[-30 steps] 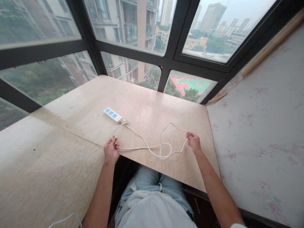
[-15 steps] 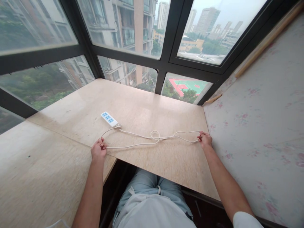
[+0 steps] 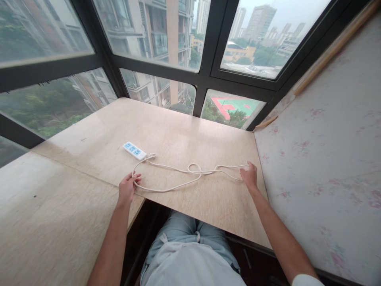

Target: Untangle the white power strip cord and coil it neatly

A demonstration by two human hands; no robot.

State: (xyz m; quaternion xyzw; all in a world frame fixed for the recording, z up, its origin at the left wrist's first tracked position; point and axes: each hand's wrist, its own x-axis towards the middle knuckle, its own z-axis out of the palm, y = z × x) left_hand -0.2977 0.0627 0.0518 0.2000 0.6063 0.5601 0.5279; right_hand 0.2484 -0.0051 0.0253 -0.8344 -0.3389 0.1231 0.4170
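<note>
A white power strip [image 3: 134,151] with blue socket faces lies at the left of the tabletop. Its white cord [image 3: 166,190] spreads to the right in a long loop, with a small curl and a crossing near the middle. My left hand [image 3: 127,186] holds the cord's left bend between thumb and fingers, just in front of the strip. At the right end, my right hand [image 3: 250,174] is closed around the cord's other bend, near the wall; its fingertips are partly hidden. The plug end appears bunched beside the strip, too small to make out clearly.
The marble-patterned tabletop [image 3: 98,127] has a seam on the left and a cut-out front edge by my legs. Dark window frames [image 3: 202,79] rise behind it. A flower-papered wall [image 3: 321,159] borders the right side.
My right hand has shifted a little to the left, and my left hand slightly to the right. The near strand of cord now sags in a curve. The power strip has turned slightly.
</note>
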